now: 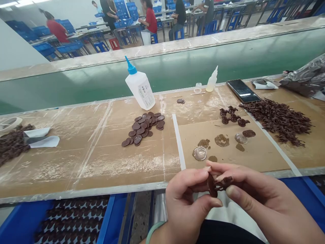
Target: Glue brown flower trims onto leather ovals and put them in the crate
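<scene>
My left hand (189,206) and my right hand (256,200) both pinch a small, dark brown, curled piece (212,185) just above the table's front edge. Its exact shape is partly hidden by my fingers. Beyond my hands lie a pile of flat brown discs (143,128), a small group of brown cut-out pieces (230,116) and a large heap of similar brown pieces (276,122). Two clear plastic domes (199,153) rest among brown smears on a cardboard sheet (254,156). A white glue bottle with a blue nozzle (140,85) stands behind the discs.
A smaller dropper bottle (212,80) and a black smartphone (243,90) lie along the table's back. A green partition (162,74) runs behind it, with seated workers beyond. Below the front edge, a blue tray (72,217) holds rows of brown pieces.
</scene>
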Motion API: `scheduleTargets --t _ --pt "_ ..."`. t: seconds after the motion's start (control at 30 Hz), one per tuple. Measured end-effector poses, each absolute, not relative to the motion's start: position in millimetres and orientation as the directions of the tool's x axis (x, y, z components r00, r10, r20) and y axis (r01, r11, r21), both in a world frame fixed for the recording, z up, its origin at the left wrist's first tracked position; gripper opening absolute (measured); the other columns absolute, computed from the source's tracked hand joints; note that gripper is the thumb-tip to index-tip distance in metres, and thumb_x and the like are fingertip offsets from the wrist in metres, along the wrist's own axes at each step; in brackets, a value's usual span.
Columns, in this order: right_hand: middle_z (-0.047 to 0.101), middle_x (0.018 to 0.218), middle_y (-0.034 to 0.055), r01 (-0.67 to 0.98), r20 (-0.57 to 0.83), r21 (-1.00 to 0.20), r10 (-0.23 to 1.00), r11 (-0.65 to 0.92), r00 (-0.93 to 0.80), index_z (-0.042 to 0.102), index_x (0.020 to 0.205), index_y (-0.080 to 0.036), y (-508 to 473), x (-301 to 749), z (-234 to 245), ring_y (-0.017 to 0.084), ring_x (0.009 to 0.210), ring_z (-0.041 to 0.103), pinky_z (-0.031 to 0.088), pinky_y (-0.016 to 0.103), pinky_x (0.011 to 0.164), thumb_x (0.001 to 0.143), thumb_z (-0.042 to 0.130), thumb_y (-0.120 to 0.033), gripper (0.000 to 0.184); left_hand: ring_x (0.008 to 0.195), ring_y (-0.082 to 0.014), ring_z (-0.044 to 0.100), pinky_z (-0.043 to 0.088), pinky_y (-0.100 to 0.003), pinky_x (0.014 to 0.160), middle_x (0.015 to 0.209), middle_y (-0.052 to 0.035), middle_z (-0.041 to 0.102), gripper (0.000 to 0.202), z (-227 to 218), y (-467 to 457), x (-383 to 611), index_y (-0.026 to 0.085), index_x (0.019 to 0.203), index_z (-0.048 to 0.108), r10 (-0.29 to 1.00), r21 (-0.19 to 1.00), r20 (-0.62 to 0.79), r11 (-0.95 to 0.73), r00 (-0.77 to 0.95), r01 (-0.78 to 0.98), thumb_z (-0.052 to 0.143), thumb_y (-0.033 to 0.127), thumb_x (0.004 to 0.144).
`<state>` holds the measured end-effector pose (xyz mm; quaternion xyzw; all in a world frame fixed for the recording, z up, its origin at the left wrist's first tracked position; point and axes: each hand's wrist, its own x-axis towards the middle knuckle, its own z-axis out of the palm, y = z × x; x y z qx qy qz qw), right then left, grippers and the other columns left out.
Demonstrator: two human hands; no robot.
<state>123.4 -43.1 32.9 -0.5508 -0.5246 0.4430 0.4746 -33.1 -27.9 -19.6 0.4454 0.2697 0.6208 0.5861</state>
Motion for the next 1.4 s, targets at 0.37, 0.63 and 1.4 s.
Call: scheduleTargets --t 0.37,0.63,1.4 --pt "0.083 0.11 -0.0006 0.193 0.041 -0.981 0.998 0.03 0.051 0.083 0.09 -0.035 -43.3 125.5 27.2 0.019 0.106 0.077 0.06 0.014 0.084 0.086 0.077 -0.034 0.007 0.083 -0.0202 0.078 0.065 -0.024 0.073 0.095 -0.0032 0.08 0.041 -23.9 -28.8 -33.3 0.031 0.11 0.081 0.976 0.904 0.214 -0.178 0.05 -0.388 0.093 0.025 0.072" --pt "0.082 0.112 0.0004 0.243 0.021 -0.97 1.0 0.017 0.013 0.084 0.094 -0.037 -43.0 128.5 28.9 0.024 0.113 0.075 0.062 0.02 0.087 0.088 0.076 -0.039 0.01 0.078 -0.0185 0.077 0.064 -0.024 0.073 0.09 -0.0018 0.08 0.04 -22.4 -27.8 -34.3 0.033 0.109 0.081 0.969 0.922 0.244 -0.22 0.038 -0.318 0.093 0.029 0.071" --pt "0.078 0.123 0.0038 0.12 -0.062 -0.991 0.998 -0.057 -0.033 0.081 0.085 -0.031 -42.7 125.8 29.2 0.026 0.12 0.071 0.061 0.031 0.095 0.089 0.075 -0.043 0.014 0.076 -0.0144 0.073 0.061 -0.023 0.073 0.087 0.0002 0.077 0.032 -25.9 -28.6 -32.9 0.032 0.107 0.08 0.92 0.907 0.392 -0.388 -0.01 -0.163 0.087 0.041 0.077"
